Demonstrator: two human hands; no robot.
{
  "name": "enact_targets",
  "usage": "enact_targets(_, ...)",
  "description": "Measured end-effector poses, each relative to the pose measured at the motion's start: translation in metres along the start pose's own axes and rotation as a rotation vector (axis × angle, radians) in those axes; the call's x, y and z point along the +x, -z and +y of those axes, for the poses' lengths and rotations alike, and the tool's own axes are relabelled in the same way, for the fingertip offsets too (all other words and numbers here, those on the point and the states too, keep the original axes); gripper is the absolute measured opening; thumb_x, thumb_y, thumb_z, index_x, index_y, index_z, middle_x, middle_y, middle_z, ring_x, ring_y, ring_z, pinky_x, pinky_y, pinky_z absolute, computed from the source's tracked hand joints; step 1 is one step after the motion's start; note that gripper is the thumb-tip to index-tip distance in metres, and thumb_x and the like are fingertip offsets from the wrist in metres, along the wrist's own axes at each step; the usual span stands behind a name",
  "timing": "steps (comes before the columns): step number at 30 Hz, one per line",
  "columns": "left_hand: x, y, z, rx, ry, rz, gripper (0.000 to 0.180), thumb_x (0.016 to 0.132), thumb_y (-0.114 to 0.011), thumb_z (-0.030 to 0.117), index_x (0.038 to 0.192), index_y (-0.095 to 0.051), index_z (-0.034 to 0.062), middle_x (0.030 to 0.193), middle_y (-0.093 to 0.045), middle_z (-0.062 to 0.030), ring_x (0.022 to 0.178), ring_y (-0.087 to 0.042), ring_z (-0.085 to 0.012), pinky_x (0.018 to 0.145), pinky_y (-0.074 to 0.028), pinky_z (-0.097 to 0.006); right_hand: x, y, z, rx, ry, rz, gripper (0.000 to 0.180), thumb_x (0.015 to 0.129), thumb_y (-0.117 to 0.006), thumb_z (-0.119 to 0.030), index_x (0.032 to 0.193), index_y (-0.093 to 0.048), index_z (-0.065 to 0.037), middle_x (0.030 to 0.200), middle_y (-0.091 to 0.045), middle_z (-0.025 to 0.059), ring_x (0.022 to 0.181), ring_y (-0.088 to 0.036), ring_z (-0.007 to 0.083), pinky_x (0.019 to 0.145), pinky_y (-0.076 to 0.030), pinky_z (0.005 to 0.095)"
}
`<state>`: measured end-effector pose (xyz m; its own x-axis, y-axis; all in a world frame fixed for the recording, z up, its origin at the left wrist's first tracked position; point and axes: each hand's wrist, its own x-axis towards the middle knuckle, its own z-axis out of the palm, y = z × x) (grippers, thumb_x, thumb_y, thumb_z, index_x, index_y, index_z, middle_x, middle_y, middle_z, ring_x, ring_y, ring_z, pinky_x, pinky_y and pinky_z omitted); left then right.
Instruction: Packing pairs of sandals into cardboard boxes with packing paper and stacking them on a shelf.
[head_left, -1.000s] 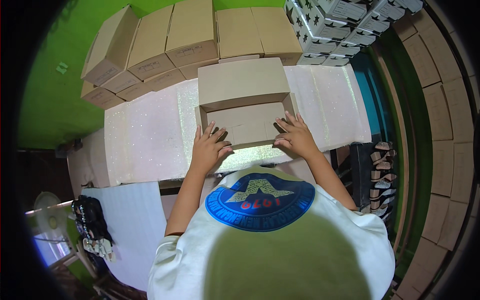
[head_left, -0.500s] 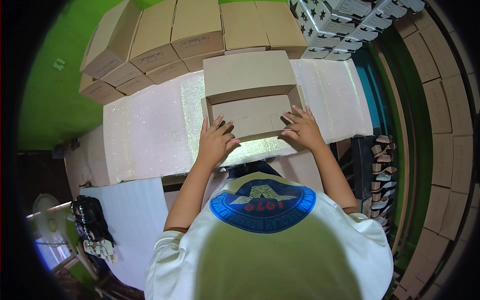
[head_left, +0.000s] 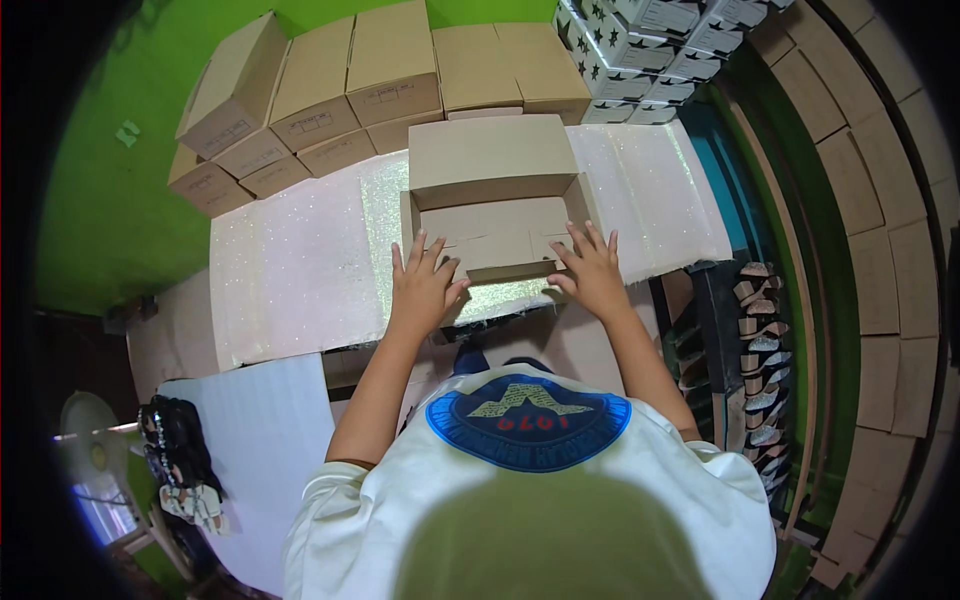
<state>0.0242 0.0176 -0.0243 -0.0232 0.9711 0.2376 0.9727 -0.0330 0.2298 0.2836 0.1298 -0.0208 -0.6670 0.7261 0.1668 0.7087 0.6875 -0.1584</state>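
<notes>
Looks like the box-folding step: both hands, left hand (head_left: 425, 285) and right hand (head_left: 590, 272), lie flat with fingers spread, gripping nothing, on the cardboard box (head_left: 492, 195) mid-worktop (head_left: 290, 270). Next probably needs firm, even pressing.

White short-sleeved T-shirt with 1 round blue chest emblem; forearms bare, no gloves.

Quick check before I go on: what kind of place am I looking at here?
Probably a footwear packing workshop: stacked brown cartons, black-and-white shoe boxes, sandals racked at right, and both hands on an open cardboard box.
</notes>
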Motion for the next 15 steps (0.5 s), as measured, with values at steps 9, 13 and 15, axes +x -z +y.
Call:
enact_targets(9,-0.059,0.000,0.027,0.127,0.213,0.032,0.058,0.076,-0.064,0.028,0.129,-0.044,0.0182,0.140,-0.028,-0.0150,0.131,-0.021,-0.0371,0.099,-0.014,-0.065,-0.052,0.001,-0.011,-0.071,-0.099,0.111,0.059,0.075,-0.065,-0.032,0.130,-0.043,-0.023,0.142,-0.027,0.0111,0.129,-0.025,0.0356,0.101,-0.014,0.0635)
enact_targets(13,-0.097,-0.003,0.057,0.161,0.242,-0.038,0.065,0.072,-0.067,0.031,0.130,-0.043,0.0174,0.142,-0.025,-0.0168,0.132,-0.019,-0.0388,0.098,-0.014,-0.066,-0.086,-0.006,-0.023,-0.017,-0.107,0.096,0.060,0.076,-0.065,-0.030,0.131,-0.041,-0.023,0.141,-0.027,0.0117,0.129,-0.025,0.0346,0.101,-0.014,0.0634)
enact_targets(15,-0.121,-0.007,0.072,0.159,0.215,-0.075,0.066,0.070,-0.068,0.034,0.129,-0.044,0.0171,0.143,-0.022,-0.0168,0.132,-0.017,-0.0384,0.098,-0.012,-0.066,-0.105,-0.012,-0.033,0.009,-0.077,0.064,0.061,0.076,-0.064,-0.030,0.131,-0.040,-0.022,0.142,-0.026,0.0128,0.129,-0.025,0.0351,0.101,-0.014,0.0638)
